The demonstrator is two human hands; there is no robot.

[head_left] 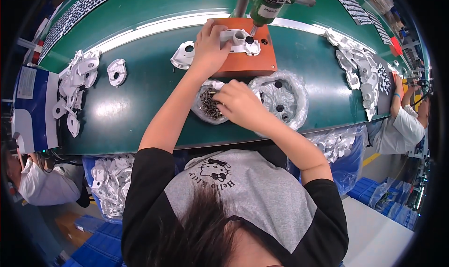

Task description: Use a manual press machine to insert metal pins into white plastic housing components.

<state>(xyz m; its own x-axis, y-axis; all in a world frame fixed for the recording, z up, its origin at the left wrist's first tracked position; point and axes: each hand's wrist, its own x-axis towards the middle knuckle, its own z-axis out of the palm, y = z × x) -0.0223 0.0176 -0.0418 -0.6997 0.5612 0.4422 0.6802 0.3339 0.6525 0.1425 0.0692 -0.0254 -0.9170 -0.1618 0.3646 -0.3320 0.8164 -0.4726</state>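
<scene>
A: Writing?
B: Dark lettering and a cartoon figure are printed on the grey shirt (276, 197). A label is stuck on the green drill head (270, 5); a printed sheet is fixed to the blue-and-white box (41, 105).
A: Around?
B: White castings (82, 82) are heaped left and right on the green table (149, 87). The white part (240, 38) is laid on the orange block (252, 66), under the drill head. A clear bag (300, 95) with black round pieces is set just beside the block.
A: Hands?
B: The part's left end is held between thumb and fingers of the left hand (212, 47); that forearm is stretched past the screws (208, 105). The right hand (238, 101) is lowered onto the screws, fingers bent; whether one is pinched cannot be told.
</scene>
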